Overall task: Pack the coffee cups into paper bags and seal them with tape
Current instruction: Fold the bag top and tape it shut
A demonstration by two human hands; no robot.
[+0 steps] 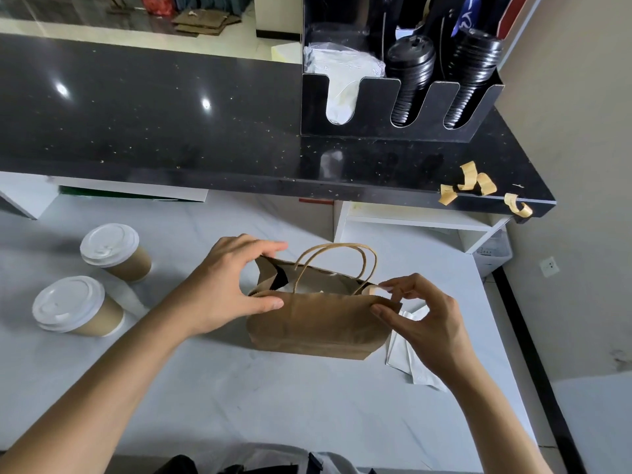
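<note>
On the grey counter [239, 388], both hands pinch the paper bag [318, 326].

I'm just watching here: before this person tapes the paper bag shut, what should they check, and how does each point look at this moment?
1. Bag upright on the counter: ok, the paper bag stands on its base.
2. Mouth closed: not ok, it gapes at the left hand side.
3. Tape ready: ok, the right hand pinches a tape piece at the rim.
4. Handles clear of the seam: ok, the handles stand upright.
5. Cups inside: cannot tell, only something pale shows through the opening.
6. Cups left over: not ok, two lidded coffee cups wait outside at the left.
</note>
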